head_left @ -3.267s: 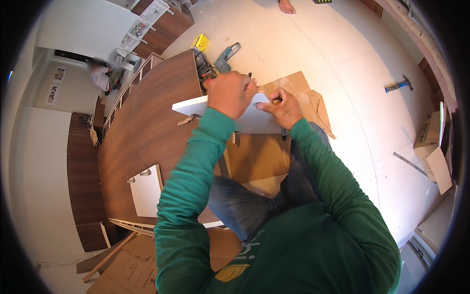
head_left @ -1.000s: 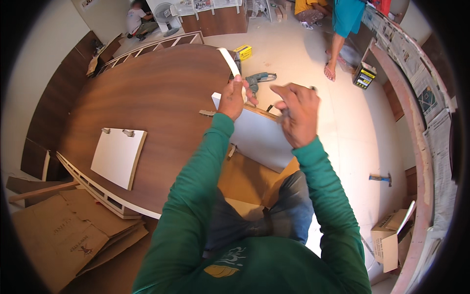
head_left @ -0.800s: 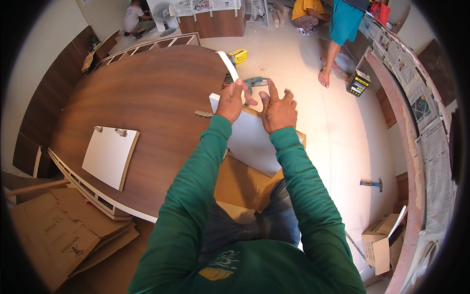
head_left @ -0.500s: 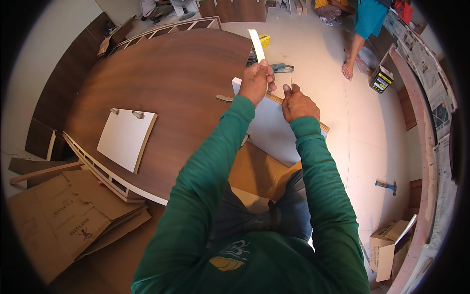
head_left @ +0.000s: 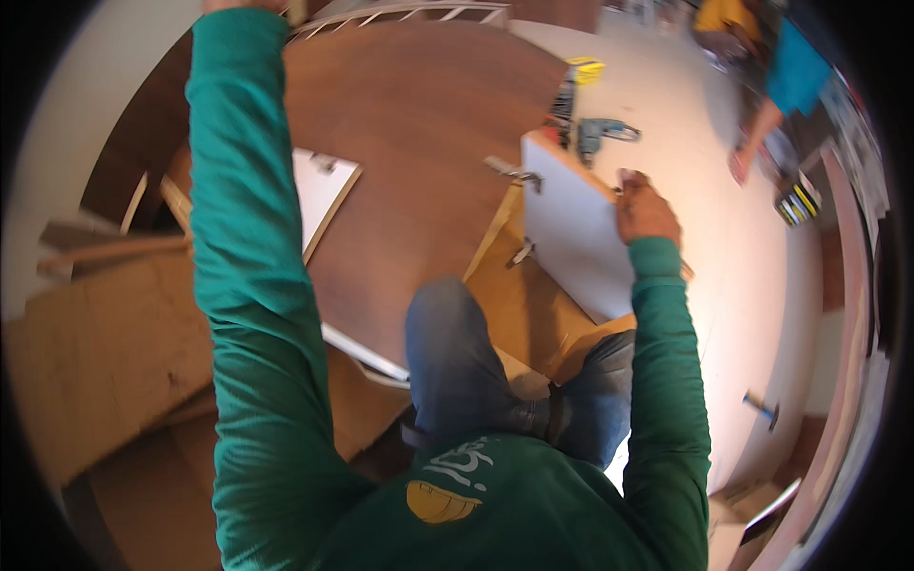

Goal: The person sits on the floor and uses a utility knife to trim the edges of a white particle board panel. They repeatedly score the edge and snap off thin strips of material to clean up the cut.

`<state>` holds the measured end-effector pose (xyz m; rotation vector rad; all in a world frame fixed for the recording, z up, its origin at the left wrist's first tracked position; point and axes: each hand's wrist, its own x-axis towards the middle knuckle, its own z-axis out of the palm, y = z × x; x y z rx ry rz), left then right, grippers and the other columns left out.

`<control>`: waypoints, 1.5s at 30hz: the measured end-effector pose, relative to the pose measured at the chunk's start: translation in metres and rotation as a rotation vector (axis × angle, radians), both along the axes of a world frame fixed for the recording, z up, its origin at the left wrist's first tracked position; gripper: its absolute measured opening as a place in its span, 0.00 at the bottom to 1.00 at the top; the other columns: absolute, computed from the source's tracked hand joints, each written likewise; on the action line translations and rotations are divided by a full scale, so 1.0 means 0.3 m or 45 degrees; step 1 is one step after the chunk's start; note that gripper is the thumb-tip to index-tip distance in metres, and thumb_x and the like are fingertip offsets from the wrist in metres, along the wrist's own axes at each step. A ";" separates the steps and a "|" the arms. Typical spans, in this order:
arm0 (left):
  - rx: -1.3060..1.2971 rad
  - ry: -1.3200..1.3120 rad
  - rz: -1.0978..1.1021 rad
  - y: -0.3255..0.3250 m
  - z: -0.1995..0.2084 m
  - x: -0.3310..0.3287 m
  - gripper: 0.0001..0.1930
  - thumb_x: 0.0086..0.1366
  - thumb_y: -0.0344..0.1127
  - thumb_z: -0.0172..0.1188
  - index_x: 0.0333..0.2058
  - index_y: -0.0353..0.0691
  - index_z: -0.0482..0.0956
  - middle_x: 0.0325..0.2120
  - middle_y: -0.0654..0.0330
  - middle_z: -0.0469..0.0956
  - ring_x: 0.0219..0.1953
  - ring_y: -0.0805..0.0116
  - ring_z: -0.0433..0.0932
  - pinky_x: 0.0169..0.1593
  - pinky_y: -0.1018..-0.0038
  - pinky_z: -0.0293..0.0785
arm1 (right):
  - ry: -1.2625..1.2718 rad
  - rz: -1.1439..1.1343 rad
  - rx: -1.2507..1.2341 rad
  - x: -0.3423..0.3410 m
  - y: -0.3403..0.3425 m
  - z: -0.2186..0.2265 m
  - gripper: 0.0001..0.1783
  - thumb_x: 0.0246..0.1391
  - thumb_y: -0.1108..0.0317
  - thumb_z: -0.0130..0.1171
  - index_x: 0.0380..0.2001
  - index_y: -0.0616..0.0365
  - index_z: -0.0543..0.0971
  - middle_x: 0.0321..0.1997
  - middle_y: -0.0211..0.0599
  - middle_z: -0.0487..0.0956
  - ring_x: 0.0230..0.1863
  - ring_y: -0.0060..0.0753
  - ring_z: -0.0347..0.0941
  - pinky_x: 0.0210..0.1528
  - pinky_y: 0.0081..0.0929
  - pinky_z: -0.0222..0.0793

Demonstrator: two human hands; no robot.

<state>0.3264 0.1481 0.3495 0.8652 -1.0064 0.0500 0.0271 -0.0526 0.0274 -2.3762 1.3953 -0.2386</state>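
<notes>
My left arm reaches up to the far left. Only a sliver of my left hand (head_left: 244,5) shows at the top rim, its fingers and anything in them out of the picture. At the top edge of a white panel (head_left: 576,233) is my right hand (head_left: 650,211), closed with curled fingers; what it holds is blurred. The panel stands upright by my knees, with metal hinges (head_left: 520,254) on its left side. A second white panel (head_left: 319,195) with a hinge lies on the large brown board (head_left: 419,133), partly behind my left sleeve.
Beyond the upright panel lie a teal power drill (head_left: 600,135) and a yellow box (head_left: 586,69). Flattened cardboard (head_left: 105,343) is at the left. A hammer (head_left: 761,410) lies on the right floor, with a black box (head_left: 798,200) farther off. Two people (head_left: 798,71) are at the upper right.
My left hand has swung from the panel to the far upper left, and the white strip it held has left the view. My right hand stays by the panel edge. The view has shifted.
</notes>
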 end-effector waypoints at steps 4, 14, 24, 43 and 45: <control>0.693 -0.205 0.167 0.225 -0.388 -0.180 0.19 0.82 0.51 0.50 0.46 0.40 0.78 0.29 0.64 0.76 0.29 0.73 0.75 0.32 0.73 0.76 | -0.090 -0.079 -0.127 -0.120 -0.236 -0.120 0.32 0.78 0.43 0.37 0.59 0.54 0.82 0.60 0.57 0.84 0.63 0.69 0.78 0.67 0.59 0.71; 0.759 0.994 1.290 1.013 -1.579 -0.803 0.18 0.84 0.43 0.50 0.39 0.35 0.79 0.29 0.70 0.72 0.32 0.81 0.67 0.36 0.77 0.66 | -0.134 0.125 -0.166 -0.083 -0.364 -0.166 0.43 0.79 0.37 0.34 0.56 0.67 0.83 0.56 0.66 0.84 0.62 0.69 0.79 0.66 0.53 0.72; 1.518 0.895 1.933 1.588 -2.174 -0.454 0.31 0.81 0.59 0.47 0.43 0.34 0.86 0.34 0.44 0.85 0.39 0.49 0.83 0.45 0.48 0.77 | -0.246 0.402 -0.219 0.018 -0.367 -0.301 0.33 0.80 0.47 0.35 0.55 0.62 0.83 0.58 0.64 0.83 0.61 0.69 0.77 0.63 0.59 0.72; 1.588 0.910 -0.057 0.486 -1.608 -0.398 0.27 0.79 0.52 0.57 0.63 0.35 0.81 0.57 0.54 0.84 0.62 0.64 0.78 0.69 0.69 0.69 | 0.057 -0.180 -0.067 -0.071 -0.164 0.027 0.33 0.79 0.40 0.37 0.58 0.53 0.83 0.58 0.52 0.87 0.61 0.60 0.82 0.66 0.54 0.75; 1.563 0.627 -0.092 0.428 -1.494 -0.385 0.27 0.79 0.52 0.58 0.63 0.34 0.81 0.56 0.55 0.85 0.61 0.66 0.80 0.67 0.69 0.72 | 0.045 -0.174 -0.084 -0.068 -0.173 0.021 0.33 0.79 0.40 0.37 0.59 0.53 0.83 0.58 0.51 0.87 0.61 0.60 0.82 0.65 0.54 0.75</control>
